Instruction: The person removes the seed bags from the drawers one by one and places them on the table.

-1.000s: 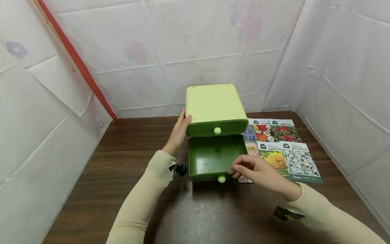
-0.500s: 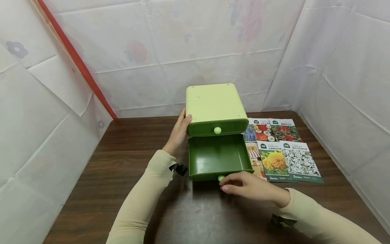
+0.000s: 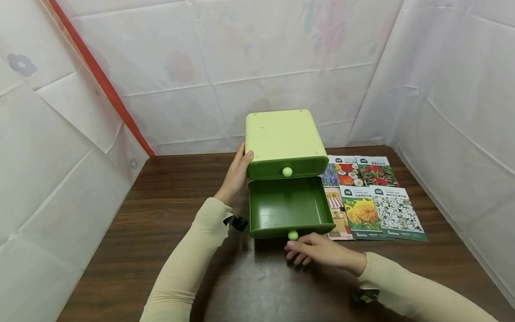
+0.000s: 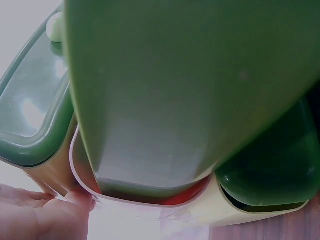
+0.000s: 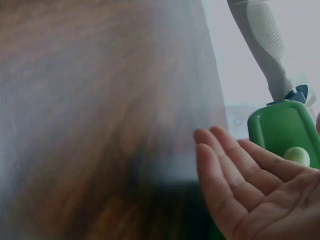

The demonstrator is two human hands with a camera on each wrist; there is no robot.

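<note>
A small cabinet (image 3: 283,134) with a pale yellow-green shell and dark green drawers stands on the wooden table. Its upper drawer (image 3: 265,169) is closed. Below that, an empty drawer (image 3: 287,205) is pulled out, with a round pale green knob (image 3: 293,235) on its front. My left hand (image 3: 235,174) rests against the cabinet's left side, thumb near the front corner. In the left wrist view, another green drawer front (image 4: 275,165) shows lower down. My right hand (image 3: 322,252) holds nothing; its fingers (image 5: 235,175) are extended just below and beside the knob.
Several flower seed packets (image 3: 396,212) lie right of the cabinet, some overlapping. One packet (image 3: 338,214) lies close to the pulled-out drawer. White patterned sheets (image 3: 225,67) form walls behind and on both sides, with a red strip (image 3: 100,78) at the left.
My right hand has moved from above the open drawer's right front corner to the knob, then down below it. The left hand and the drawers have stayed in place.
</note>
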